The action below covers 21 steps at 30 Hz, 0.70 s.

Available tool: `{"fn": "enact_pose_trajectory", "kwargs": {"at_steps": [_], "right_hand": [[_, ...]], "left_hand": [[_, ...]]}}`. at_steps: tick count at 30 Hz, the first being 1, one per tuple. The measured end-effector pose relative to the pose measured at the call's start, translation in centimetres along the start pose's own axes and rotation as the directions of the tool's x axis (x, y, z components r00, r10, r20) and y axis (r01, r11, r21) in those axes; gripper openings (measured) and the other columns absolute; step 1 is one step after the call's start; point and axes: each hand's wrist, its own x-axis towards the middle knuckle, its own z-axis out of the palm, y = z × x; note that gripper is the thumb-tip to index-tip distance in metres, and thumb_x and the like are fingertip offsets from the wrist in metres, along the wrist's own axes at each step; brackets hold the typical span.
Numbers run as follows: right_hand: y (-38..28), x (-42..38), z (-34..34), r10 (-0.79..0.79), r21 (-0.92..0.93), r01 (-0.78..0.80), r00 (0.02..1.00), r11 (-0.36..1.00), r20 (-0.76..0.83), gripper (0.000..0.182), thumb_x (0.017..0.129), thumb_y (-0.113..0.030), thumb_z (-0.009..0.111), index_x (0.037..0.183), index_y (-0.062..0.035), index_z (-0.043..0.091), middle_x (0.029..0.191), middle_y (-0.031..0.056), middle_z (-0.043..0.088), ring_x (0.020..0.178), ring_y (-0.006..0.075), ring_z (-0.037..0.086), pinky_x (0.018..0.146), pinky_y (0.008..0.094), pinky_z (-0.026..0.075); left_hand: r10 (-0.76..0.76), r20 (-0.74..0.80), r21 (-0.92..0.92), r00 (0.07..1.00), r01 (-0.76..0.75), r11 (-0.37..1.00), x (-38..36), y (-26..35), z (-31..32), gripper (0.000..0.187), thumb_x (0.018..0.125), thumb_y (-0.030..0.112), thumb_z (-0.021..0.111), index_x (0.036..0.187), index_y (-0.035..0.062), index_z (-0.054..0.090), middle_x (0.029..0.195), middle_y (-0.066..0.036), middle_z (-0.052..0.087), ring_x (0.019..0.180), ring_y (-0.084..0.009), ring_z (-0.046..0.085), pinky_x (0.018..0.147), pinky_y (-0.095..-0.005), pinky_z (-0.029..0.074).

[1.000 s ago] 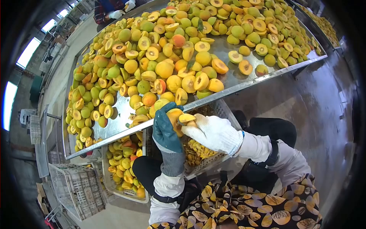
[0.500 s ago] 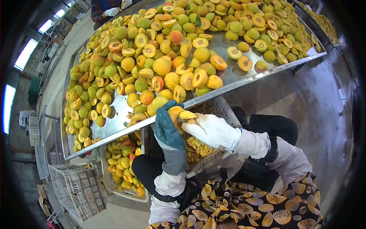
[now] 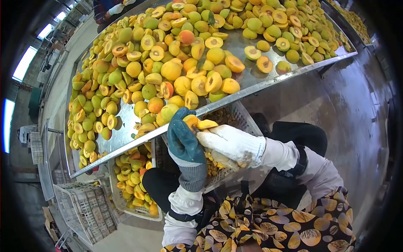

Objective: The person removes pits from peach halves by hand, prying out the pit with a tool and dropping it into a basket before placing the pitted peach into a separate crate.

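Note:
My left hand (image 3: 184,136), in a dark green coated glove with a grey cuff, is closed around a yellow fruit half (image 3: 191,122) just below the table's metal edge. My right hand (image 3: 231,144), in a white knitted glove, meets it from the right, its fingers closed at a yellow fruit piece (image 3: 206,124). Any tool inside the right hand is hidden. Below both hands, a crate (image 3: 250,122) holds yellow scraps. Many halved yellow and green fruits (image 3: 172,70) lie on the metal table (image 3: 268,82) beyond.
A crate of fruit halves (image 3: 158,206) stands below the table at the left. Farther left are stacked empty crates (image 3: 86,206). Another person's white-gloved hand (image 3: 116,9) shows at the top left. Wet floor (image 3: 357,105) lies to the right.
The view has shifted slightly, so the table and fruit appear a little farther left and up. The fruit in my hands has turned, and my left fingers cover more of it.

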Motion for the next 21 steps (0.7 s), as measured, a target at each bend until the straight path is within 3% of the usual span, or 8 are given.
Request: {"fn": "enact_pose_trajectory", "kwargs": {"at_steps": [3,5,11,14,16,18,20,21], "right_hand": [[1.1,0.5,0.0,-0.004,0.011,0.004,0.999,1.0,-0.037,0.044,0.104,-0.043,0.046,0.093,-0.0018,0.058,0.061,0.005,0.056,0.05,0.0173,0.056,0.048,0.0304,0.043],[-1.7,-1.1,-0.3,0.218,0.297,-0.237,0.971,0.925,0.095,0.046,0.104,-0.045,0.046,0.09,-0.0031,0.057,0.053,0.0022,0.051,0.042,0.013,0.05,0.043,0.0272,0.038],[0.2,0.0,0.5,0.002,0.094,0.0,1.0,0.996,-0.018,0.053,0.101,-0.052,0.044,0.09,-0.0017,0.056,0.052,0.006,0.051,0.037,0.0169,0.049,0.036,0.0304,0.039],[-0.3,-0.9,-0.3,0.106,0.249,-0.115,0.993,0.962,0.049,0.05,0.101,-0.05,0.046,0.089,-0.0028,0.055,0.054,0.0045,0.049,0.038,0.0162,0.048,0.036,0.0306,0.038],[0.2,-0.7,-0.5,0.091,0.376,-0.122,0.991,0.918,0.1,0.049,0.102,-0.05,0.046,0.089,-0.0033,0.055,0.054,0.0039,0.048,0.038,0.0159,0.047,0.036,0.0305,0.038],[-1.9,-1.3,-0.4,0.127,0.044,-0.126,0.991,0.991,-0.041,0.049,0.102,-0.049,0.047,0.09,-0.0024,0.058,0.061,0.005,0.054,0.043,0.0154,0.05,0.041,0.0303,0.041],[-1.0,-1.1,-0.3,0.049,0.003,-0.049,0.994,0.999,-0.094,0.049,0.101,-0.048,0.047,0.09,-0.0016,0.059,0.061,0.0053,0.055,0.043,0.0158,0.05,0.041,0.0307,0.041],[-1.2,-1.3,-0.5,0.116,0.092,-0.113,0.993,0.989,-0.034,0.05,0.102,-0.048,0.046,0.088,-0.0012,0.058,0.057,0.0047,0.053,0.041,0.016,0.049,0.04,0.031,0.04]], "left_hand": [[0.011,0.046,0.027,0.999,-0.012,1.0,0.0,-0.5,-0.2,0.047,0.111,0.035,0.037,0.118,-0.0041,0.06,0.109,-0.011,0.067,0.097,-0.0194,0.064,0.09,-0.0305,0.05],[0.011,0.097,0.005,0.995,-0.012,1.0,0.2,-0.9,-0.6,0.046,0.111,0.035,0.037,0.117,-0.0038,0.061,0.108,-0.011,0.067,0.096,-0.0188,0.063,0.089,-0.0305,0.05],[-0.124,0.167,-0.145,0.978,0.149,0.978,0.5,-1.7,-0.6,0.04,0.109,0.028,0.041,0.123,-0.0029,0.061,0.111,-0.012,0.065,0.099,-0.0172,0.062,0.091,-0.0313,0.05],[0.116,0.091,0.009,0.989,-0.117,0.993,0.6,-2.5,0.1,0.044,0.109,0.035,0.041,0.12,-0.0029,0.061,0.108,-0.011,0.068,0.098,-0.0181,0.064,0.089,-0.031,0.05],[0.139,0.119,0.076,0.983,-0.149,0.986,0.8,-2.5,0.1,0.044,0.109,0.035,0.04,0.12,-0.0032,0.061,0.108,-0.011,0.068,0.098,-0.0191,0.064,0.088,-0.0312,0.05],[0.114,0.169,0.121,0.979,-0.135,0.983,0.9,-1.3,-0.1,0.043,0.109,0.032,0.039,0.12,-0.0036,0.061,0.109,-0.012,0.068,0.097,-0.0209,0.064,0.088,-0.0322,0.05],[0.002,0.18,0.099,0.984,-0.02,0.995,0.5,-1.6,0.0,0.043,0.109,0.031,0.038,0.119,-0.0035,0.061,0.108,-0.014,0.068,0.098,-0.0215,0.065,0.088,-0.033,0.051],[-0.02,0.154,0.061,0.988,0.011,0.998,0.4,-1.3,0.3,0.043,0.109,0.03,0.037,0.12,-0.0036,0.061,0.109,-0.015,0.068,0.099,-0.0223,0.065,0.089,-0.0342,0.051]]}}
